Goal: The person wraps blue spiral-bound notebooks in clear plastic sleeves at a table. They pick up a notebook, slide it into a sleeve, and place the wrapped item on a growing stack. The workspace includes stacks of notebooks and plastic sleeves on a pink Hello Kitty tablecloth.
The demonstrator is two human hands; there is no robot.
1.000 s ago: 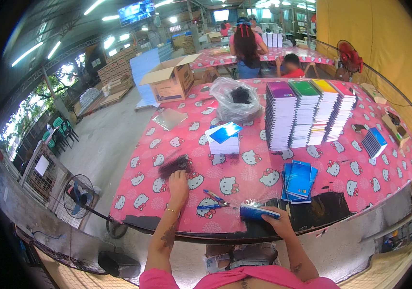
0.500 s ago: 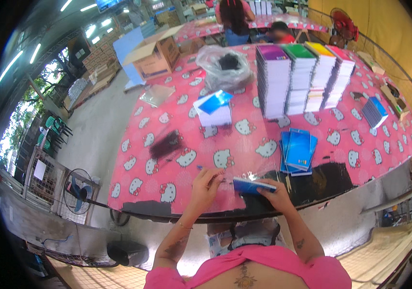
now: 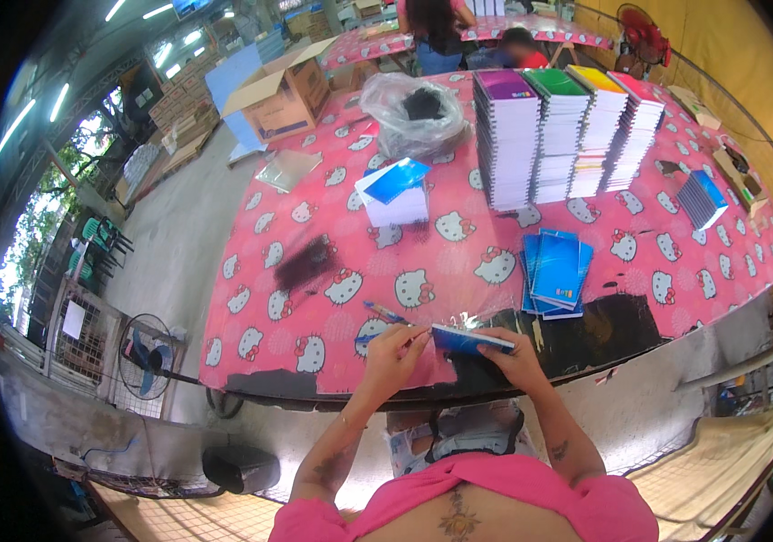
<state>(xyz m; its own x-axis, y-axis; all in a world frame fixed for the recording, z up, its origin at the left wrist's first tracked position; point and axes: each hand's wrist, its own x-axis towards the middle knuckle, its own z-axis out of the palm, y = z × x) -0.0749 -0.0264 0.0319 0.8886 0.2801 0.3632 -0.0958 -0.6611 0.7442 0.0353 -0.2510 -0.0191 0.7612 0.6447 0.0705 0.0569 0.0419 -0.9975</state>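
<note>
My right hand (image 3: pixel 515 359) grips a blue notebook (image 3: pixel 466 341) by its right end, at the table's near edge. The notebook is tilted, with its blue cover toward me and its page edges uppermost. My left hand (image 3: pixel 393 359) is at the notebook's left end, thumb and forefinger pinched together; whatever is between them is too small to make out. Just beyond the left hand, a slim blue-and-dark object (image 3: pixel 386 313) lies on the table, partly hidden by the hand. Several blue notebooks (image 3: pixel 558 268) lie in a loose, fanned pile beyond my right hand.
Tall stacks of notebooks with purple (image 3: pixel 506 135), green, yellow and red covers stand at the back. Farther left are a white stack with a blue cover (image 3: pixel 395 185), a plastic bag (image 3: pixel 413 122) and a cardboard box (image 3: pixel 282 95). More notebooks (image 3: pixel 702 200) stand right. Two people are beyond.
My left hand has come right and slightly down, its fingers closing at the notebook's left end. The slim object beyond it shows more. The whole view has shifted slightly.
</note>
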